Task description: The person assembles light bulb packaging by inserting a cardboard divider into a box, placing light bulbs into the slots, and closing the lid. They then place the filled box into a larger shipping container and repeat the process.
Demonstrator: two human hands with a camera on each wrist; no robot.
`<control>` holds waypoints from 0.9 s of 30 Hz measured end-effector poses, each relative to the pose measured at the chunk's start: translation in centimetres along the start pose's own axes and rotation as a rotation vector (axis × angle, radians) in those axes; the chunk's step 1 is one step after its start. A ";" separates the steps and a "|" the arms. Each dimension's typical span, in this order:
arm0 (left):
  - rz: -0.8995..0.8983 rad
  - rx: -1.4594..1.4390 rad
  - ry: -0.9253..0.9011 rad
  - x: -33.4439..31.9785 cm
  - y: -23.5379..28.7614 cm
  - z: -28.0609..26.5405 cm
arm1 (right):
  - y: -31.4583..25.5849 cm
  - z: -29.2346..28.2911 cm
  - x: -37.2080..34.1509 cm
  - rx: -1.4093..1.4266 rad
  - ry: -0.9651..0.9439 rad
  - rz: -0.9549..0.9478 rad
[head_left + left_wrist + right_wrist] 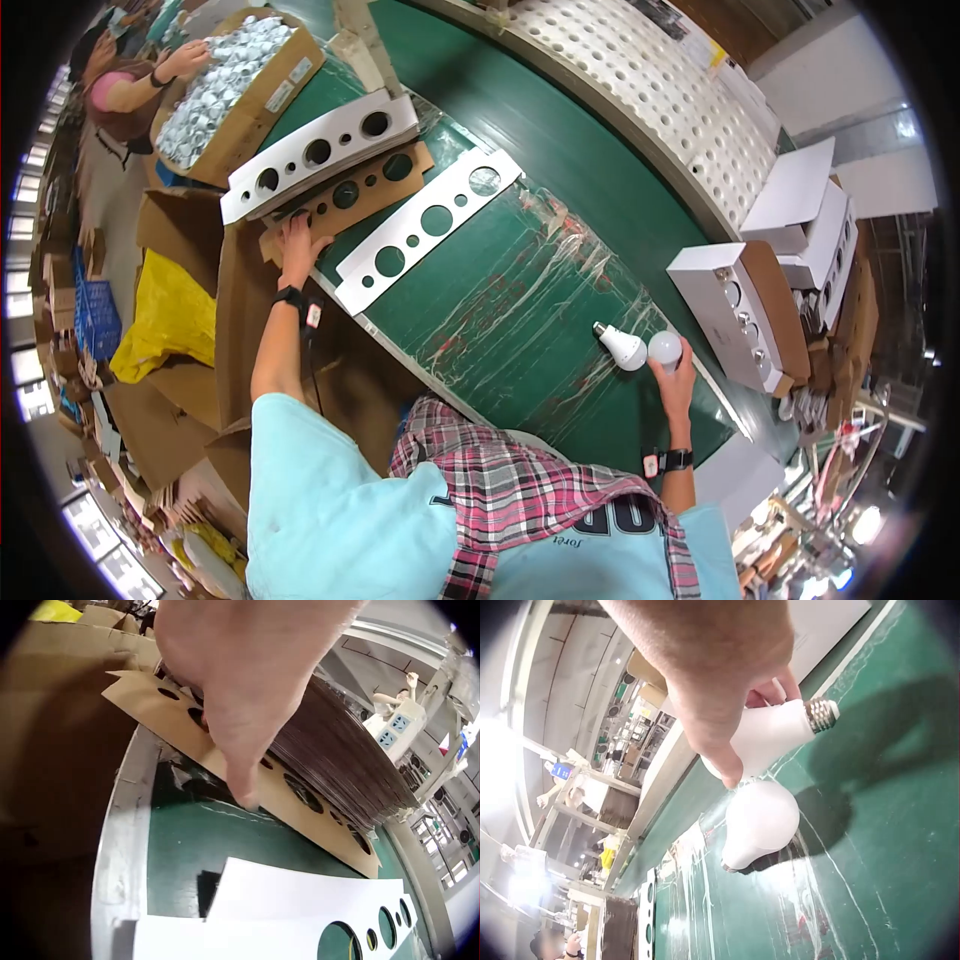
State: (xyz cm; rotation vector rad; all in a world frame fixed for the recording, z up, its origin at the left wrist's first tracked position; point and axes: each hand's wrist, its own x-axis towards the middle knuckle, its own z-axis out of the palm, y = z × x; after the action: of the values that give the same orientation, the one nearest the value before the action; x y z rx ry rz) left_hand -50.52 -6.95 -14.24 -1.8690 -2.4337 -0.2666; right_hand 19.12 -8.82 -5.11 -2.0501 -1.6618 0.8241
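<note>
In the head view my left hand (297,252) touches the near end of a brown holed card (372,203), fingers straight and thumb apart. The left wrist view shows its thumb down over the brown card (135,700); the other fingers are mostly hidden. A single white holed card (360,298) lies beside it on the green surface. At the right, my right hand (676,388) holds a white bulb (665,348), its screw base pointing away from the palm in the right wrist view. A second bulb (627,350) lies on the surface close to the held one.
Stacked white holed cards (240,203) stand behind the brown one. An open white box (705,300) with bulbs is at right. A carton (265,105) full of small pale parts stands at upper left, with a person beside it. A perforated white board (640,100) runs along the far side.
</note>
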 end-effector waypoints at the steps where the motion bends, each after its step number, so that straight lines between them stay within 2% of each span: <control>1: 0.026 -0.026 0.002 0.0 0.5 -0.9 | -0.2 0.2 0.0 -0.006 0.009 0.001; 4: 0.081 -0.141 -0.084 -0.3 0.6 -2.6 | -0.7 0.5 0.1 -0.005 0.025 -0.004; 8: 0.121 -0.124 -0.087 -1.0 1.7 -8.0 | -0.3 0.6 0.2 -0.006 0.040 -0.004; 9: 0.131 -0.077 -0.010 -1.0 2.0 -9.1 | -0.3 0.6 0.2 0.001 0.052 -0.011; 12: 0.116 -0.083 0.035 -1.0 2.6 -12.3 | 0.4 0.6 0.0 0.001 0.066 -0.020; 13: 0.212 -0.030 0.126 -0.8 3.3 -13.2 | 0.5 0.6 0.0 -0.003 0.069 -0.019; 16: 0.004 -0.396 -0.169 -0.4 6.5 -15.9 | 0.7 0.5 -0.1 0.020 0.048 0.003; 17: 0.047 -0.476 -0.240 0.1 6.1 -14.2 | 1.0 0.6 -0.2 0.039 0.042 0.010; 19: -0.007 -0.690 -0.412 1.0 9.3 -12.4 | 1.7 0.8 -0.2 0.080 0.030 0.011; 20: 0.046 -0.775 -0.469 1.5 10.0 -9.9 | 1.7 1.0 -0.1 0.071 0.034 0.010; 22: 0.023 -0.861 -0.618 2.9 12.1 -6.5 | 1.7 1.0 -0.2 0.047 0.045 0.010; 23: 0.070 -0.777 -0.633 3.6 12.5 -4.7 | 1.2 0.8 -0.1 0.044 0.019 0.025; 24: 0.149 -0.557 -0.565 4.2 13.2 -4.3 | 0.8 0.7 -0.1 0.050 0.014 0.032; 26: 0.245 -0.557 -0.307 4.5 13.7 -4.3 | 0.3 0.7 -0.1 0.061 0.001 0.051; 27: 0.253 -0.539 -0.250 5.3 13.7 -5.4 | 0.6 0.8 -0.2 0.085 0.005 0.027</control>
State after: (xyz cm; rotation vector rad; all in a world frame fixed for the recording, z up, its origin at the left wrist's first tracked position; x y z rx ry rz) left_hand -38.99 0.55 -6.74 -2.5389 -2.4012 -0.7814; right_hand 18.99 -9.17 -6.07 -2.0196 -1.5723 0.8821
